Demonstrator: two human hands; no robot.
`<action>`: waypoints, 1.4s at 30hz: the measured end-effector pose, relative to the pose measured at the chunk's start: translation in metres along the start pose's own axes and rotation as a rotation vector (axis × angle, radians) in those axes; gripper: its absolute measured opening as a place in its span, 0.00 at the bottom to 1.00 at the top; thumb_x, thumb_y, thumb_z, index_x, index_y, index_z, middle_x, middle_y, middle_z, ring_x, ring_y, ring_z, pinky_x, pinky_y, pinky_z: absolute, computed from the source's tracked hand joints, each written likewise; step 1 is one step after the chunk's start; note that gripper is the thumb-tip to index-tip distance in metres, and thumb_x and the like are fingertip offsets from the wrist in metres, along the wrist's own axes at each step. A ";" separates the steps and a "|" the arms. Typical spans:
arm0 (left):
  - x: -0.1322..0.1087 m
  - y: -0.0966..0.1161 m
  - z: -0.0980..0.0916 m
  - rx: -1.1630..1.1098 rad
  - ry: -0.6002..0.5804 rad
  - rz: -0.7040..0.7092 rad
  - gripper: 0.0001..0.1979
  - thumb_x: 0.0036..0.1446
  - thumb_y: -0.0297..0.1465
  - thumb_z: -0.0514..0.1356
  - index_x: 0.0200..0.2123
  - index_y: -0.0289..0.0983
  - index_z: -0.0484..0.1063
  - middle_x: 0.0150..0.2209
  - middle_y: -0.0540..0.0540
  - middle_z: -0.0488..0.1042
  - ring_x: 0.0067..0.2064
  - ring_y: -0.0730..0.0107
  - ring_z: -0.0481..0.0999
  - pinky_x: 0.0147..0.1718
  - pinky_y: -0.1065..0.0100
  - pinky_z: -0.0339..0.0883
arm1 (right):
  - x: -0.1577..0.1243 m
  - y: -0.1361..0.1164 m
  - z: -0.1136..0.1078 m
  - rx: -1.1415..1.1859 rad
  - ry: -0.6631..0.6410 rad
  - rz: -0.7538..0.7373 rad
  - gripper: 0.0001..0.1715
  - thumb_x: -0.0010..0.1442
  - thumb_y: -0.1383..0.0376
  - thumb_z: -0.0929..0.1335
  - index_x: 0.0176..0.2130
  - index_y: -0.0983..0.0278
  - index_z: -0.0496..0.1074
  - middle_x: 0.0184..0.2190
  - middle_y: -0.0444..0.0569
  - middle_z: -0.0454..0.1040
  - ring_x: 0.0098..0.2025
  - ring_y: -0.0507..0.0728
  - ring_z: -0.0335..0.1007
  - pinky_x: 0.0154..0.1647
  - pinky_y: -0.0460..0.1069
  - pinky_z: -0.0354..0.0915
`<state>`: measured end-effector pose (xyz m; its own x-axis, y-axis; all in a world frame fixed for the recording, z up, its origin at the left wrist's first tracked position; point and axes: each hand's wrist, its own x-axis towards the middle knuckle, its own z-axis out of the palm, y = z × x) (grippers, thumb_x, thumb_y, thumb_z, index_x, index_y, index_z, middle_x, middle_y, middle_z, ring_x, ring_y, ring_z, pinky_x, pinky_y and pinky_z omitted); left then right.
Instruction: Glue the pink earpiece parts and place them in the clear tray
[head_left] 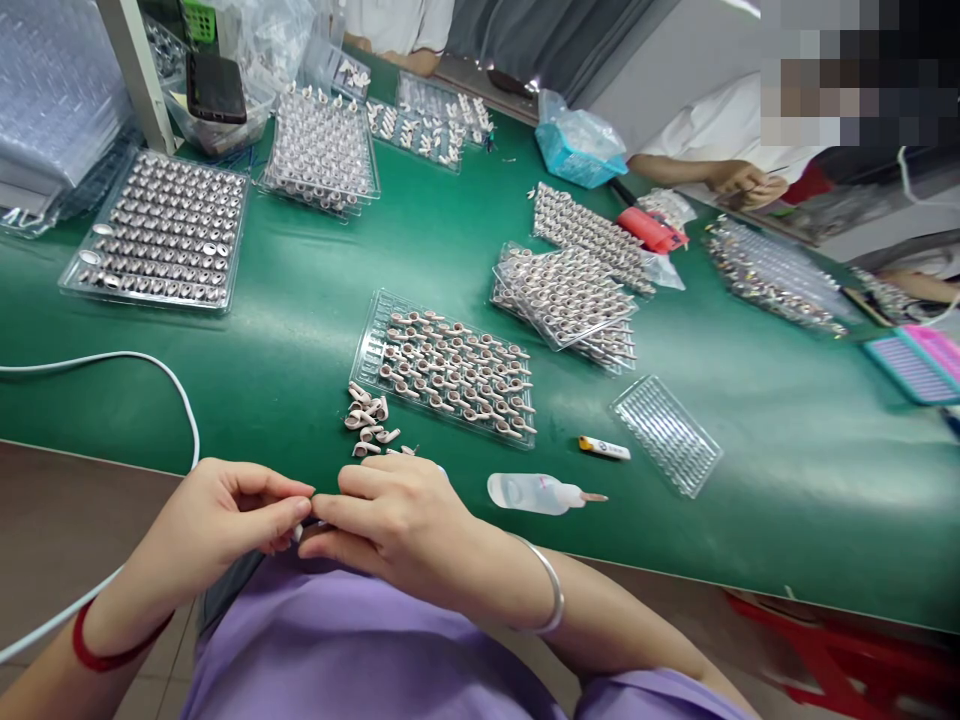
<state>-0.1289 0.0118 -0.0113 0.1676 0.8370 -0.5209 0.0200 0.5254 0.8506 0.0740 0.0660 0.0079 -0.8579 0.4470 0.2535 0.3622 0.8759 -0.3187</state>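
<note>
My left hand [225, 525] and my right hand [390, 520] meet fingertip to fingertip just below the table's front edge, over my purple-clad lap. Both pinch a tiny pale part [300, 530] that is mostly hidden by the fingers. Just beyond my right hand lies a small heap of loose beige parts [369, 420] on the green mat. Behind it sits a clear tray [446, 368] filled with several rows of the same parts. A small clear squeeze bottle [536, 493] lies on its side to the right of my right hand.
Green table [300, 330] carries more filled trays [161, 230] [322, 150] [566, 295], an empty clear tray [666, 436], a small white-and-yellow tube [604, 448], a white cable [150, 370]. Other people's hands [739, 183] work at the far right. A blue bag [577, 145] lies at the back.
</note>
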 end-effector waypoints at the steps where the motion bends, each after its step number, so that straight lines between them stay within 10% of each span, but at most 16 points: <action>1: 0.000 0.000 0.000 0.001 -0.004 0.003 0.11 0.48 0.38 0.68 0.32 0.38 0.83 0.22 0.50 0.78 0.24 0.76 0.71 0.24 0.78 0.65 | 0.000 0.000 0.000 -0.005 -0.001 0.006 0.24 0.68 0.51 0.62 0.30 0.62 0.74 0.20 0.41 0.64 0.22 0.50 0.53 0.25 0.48 0.45; 42: 0.001 0.000 0.000 0.089 -0.010 -0.017 0.14 0.50 0.41 0.66 0.33 0.37 0.82 0.24 0.48 0.80 0.26 0.71 0.74 0.25 0.74 0.67 | 0.000 -0.002 -0.001 -0.067 -0.046 -0.028 0.22 0.67 0.52 0.64 0.29 0.63 0.73 0.21 0.42 0.66 0.23 0.50 0.54 0.26 0.48 0.44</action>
<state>-0.1289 0.0125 -0.0118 0.1759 0.8266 -0.5346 0.1101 0.5232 0.8451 0.0736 0.0649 0.0092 -0.8833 0.4145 0.2189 0.3601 0.8990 -0.2494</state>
